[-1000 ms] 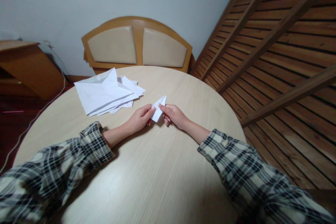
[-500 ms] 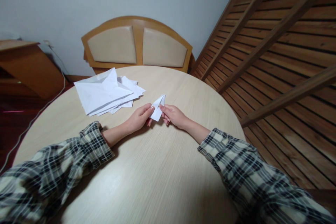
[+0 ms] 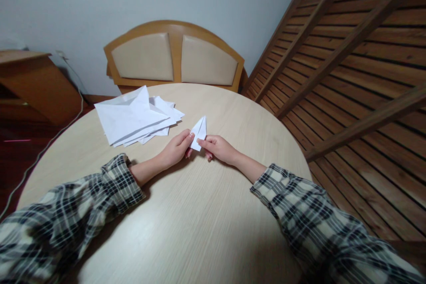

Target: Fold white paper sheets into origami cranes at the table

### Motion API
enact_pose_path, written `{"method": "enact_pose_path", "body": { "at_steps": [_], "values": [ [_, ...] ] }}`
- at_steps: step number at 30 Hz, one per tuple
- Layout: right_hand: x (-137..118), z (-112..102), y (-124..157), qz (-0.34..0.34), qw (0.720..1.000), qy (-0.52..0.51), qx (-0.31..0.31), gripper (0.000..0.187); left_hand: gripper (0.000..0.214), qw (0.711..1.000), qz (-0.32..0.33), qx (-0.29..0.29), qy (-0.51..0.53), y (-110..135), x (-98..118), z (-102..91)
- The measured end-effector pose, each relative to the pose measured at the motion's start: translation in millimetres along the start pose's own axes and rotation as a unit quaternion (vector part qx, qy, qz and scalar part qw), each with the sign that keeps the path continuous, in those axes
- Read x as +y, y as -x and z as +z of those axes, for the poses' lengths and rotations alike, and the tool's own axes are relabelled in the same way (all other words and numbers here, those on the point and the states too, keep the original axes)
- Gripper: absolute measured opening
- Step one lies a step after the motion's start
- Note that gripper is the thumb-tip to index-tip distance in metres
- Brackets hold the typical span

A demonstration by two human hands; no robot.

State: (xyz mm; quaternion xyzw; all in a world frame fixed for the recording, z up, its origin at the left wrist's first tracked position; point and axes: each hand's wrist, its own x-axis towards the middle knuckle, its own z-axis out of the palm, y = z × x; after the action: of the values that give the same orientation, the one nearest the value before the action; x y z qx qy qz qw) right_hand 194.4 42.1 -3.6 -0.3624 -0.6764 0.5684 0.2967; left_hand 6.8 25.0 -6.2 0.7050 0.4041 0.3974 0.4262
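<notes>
Between my two hands is a small folded piece of white paper, its narrow pointed end facing away from me. My left hand pinches its left edge, thumb on top. On the other side, my right hand grips the lower right part, with the thumb pressed on the paper's face and fingers beneath. The paper is held just above the round table. The undersides of the folds are hidden.
A loose stack of white paper sheets, some creased, lies at the table's far left. Behind the table stands a wooden headboard with padded panels. A slatted wooden panel rises on the right, a cabinet on the left.
The folded paper has turned slightly, its tip shifting left and away from me. My right thumb has slid left and lower onto the paper's face; my left hand keeps its hold.
</notes>
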Motion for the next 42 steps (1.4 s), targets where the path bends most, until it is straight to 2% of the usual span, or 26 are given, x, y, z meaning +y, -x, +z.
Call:
{"method": "enact_pose_path", "body": {
  "at_steps": [5, 12, 19, 25, 31, 36, 42],
  "values": [
    [3.3, -0.9, -1.7, -0.005, 1.0, 0.003, 0.003, 0.046, 0.033, 1.0, -0.007, -0.009, 0.006, -0.1, -0.9, 0.1],
    [5.2, -2.7, -4.6, 0.019, 0.999, -0.001, 0.041, 0.03, 0.029, 0.998, -0.031, -0.028, 0.044, -1.4, 2.8, 1.4],
    [5.5, -0.8, -4.1, 0.009, 0.998, -0.011, 0.058, 0.034, 0.031, 0.995, -0.033, -0.049, 0.075, -1.7, 0.7, 2.2],
    [5.0, -0.2, -3.5, 0.006, 0.998, -0.035, 0.049, 0.034, 0.028, 0.995, -0.03, -0.037, 0.092, -1.8, -0.2, 3.3],
    [7.3, -1.0, -2.9, -0.009, 0.999, -0.004, 0.033, 0.03, 0.031, 0.996, -0.022, -0.002, 0.09, -4.0, -6.1, 3.5],
    [9.2, -1.8, -2.4, -0.02, 0.999, 0.006, 0.039, 0.029, 0.031, 0.997, -0.021, -0.012, 0.08, -3.6, -3.7, 3.4],
    [7.2, -4.1, 0.3, -0.033, 0.999, 0.006, 0.013, 0.03, 0.031, 0.996, -0.025, -0.019, 0.085, -4.3, -5.3, 4.3]
  ]
}}
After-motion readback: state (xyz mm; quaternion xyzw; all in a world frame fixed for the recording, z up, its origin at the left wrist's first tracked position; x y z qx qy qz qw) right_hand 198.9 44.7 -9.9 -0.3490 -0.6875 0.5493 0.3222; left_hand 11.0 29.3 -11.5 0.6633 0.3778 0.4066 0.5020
